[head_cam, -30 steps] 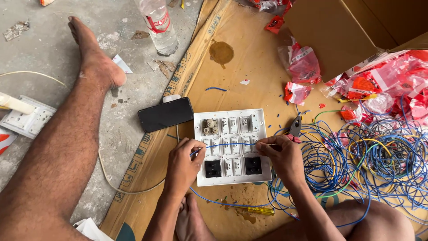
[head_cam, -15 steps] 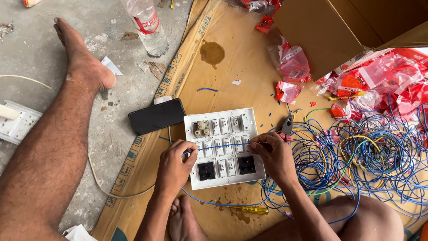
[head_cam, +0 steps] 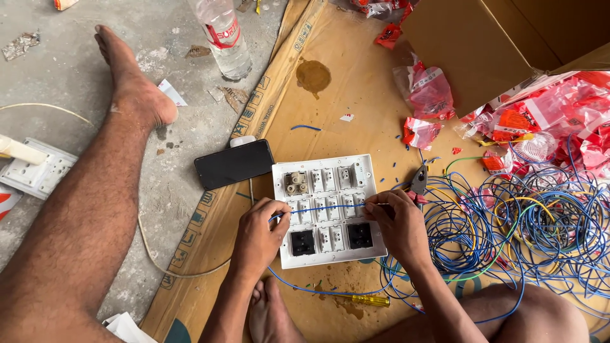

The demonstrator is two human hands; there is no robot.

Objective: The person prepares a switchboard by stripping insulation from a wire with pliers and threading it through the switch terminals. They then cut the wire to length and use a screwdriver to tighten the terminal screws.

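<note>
Holding: a blue wire stretched level between my two hands, across the middle row of the white switch plate.
Left hand: fingers closed, thumb and forefinger pinching the wire's left end at the plate's left edge.
Right hand: fingers curled shut on the wire's right end, at the plate's right edge.
Nearest to me: my own foot under the plate, and a yellow-handled screwdriver lying on the cardboard sheet just below the plate.
Switch plate: lies flat, back side up, on the cardboard; in its frame sit rows of white modules, two black socket backs in the bottom row and a grey socket back at top left.
Left of the plate: a black phone, screen dark, touching the cardboard's edge.
Right of the plate: small pliers just beside my right hand, then a loose tangle of wires, mostly blue, some yellow and green.
Left leg: stretched out over the concrete floor, well apart from the plate.
Far left: another white plate on the floor.
Far right: an open cardboard box; red and clear plastic packets spill beside it, what is inside it I cannot tell.
Farthest: a clear plastic bottle standing on the floor.
</note>
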